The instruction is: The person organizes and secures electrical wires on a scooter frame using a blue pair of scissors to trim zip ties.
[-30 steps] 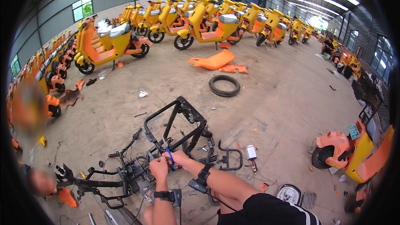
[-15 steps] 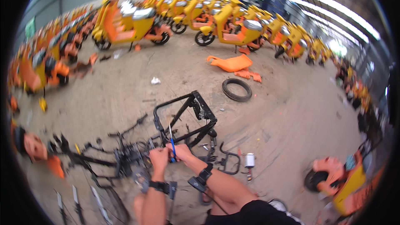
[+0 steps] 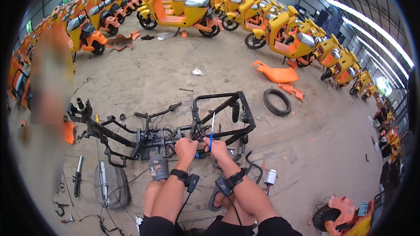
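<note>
**Inspector:** Stripped black scooter frame (image 3: pixel 175 133) lying on its side on the concrete floor (image 3: pixel 175 83), directly ahead of the knees. Blue-handled scissors (image 3: pixel 211 132) pinched in the right hand (image 3: pixel 217 147), blades pointing up and away, seemingly to reach the wiring at mid-frame. Left hand (image 3: pixel 186 146) closed in a fist on something at the frame, just beside the right; likely a cable, though not clear enough to confirm.

**Clerk:** Surroundings?

**Inspector:** Grey sandal (image 3: pixel 157 167) planted against the frame, apparently bracing it. Loose black tyre (image 3: pixel 277 102) and orange body panel (image 3: pixel 276 73) well apart to the right. Rows of yellow scooters (image 3: pixel 183 11) along the far side. Small white box (image 3: pixel 271 176) near the right knee.

**Clerk:** Differences from a second ago?

**Inspector:** View swung toward the left; frame now more central. Both hands kept at the same spot, scissors raised more upright.
</note>
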{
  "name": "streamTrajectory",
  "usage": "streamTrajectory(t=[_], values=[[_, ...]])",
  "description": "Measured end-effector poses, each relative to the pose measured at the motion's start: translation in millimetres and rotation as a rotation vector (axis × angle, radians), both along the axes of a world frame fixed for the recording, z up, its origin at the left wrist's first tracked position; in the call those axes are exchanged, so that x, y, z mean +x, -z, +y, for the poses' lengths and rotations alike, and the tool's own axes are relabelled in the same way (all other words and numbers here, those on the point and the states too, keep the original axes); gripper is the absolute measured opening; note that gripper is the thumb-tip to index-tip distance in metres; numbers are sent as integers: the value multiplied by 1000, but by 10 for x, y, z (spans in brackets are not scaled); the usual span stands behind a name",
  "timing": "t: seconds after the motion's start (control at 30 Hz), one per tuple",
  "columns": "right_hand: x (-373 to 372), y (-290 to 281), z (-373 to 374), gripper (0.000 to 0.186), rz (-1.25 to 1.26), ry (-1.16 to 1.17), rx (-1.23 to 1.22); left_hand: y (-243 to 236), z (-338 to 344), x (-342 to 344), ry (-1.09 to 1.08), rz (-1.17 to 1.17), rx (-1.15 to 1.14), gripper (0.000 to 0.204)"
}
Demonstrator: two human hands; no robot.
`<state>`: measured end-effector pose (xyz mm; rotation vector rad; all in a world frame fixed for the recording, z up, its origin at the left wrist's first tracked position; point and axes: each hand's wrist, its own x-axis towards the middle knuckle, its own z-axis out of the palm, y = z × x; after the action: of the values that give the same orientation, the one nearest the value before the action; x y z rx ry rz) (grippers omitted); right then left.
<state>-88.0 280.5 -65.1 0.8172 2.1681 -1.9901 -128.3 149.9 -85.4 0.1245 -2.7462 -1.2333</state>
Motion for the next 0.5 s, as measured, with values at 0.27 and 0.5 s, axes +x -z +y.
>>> streamTrajectory(t=[0.27, 0.5], values=[[6, 394, 18, 31, 110, 11, 258, 216, -73, -24, 200, -70, 87, 22], [-181, 591, -83, 39, 136, -231, 322, 310, -216, -185, 306, 247, 95, 20]])
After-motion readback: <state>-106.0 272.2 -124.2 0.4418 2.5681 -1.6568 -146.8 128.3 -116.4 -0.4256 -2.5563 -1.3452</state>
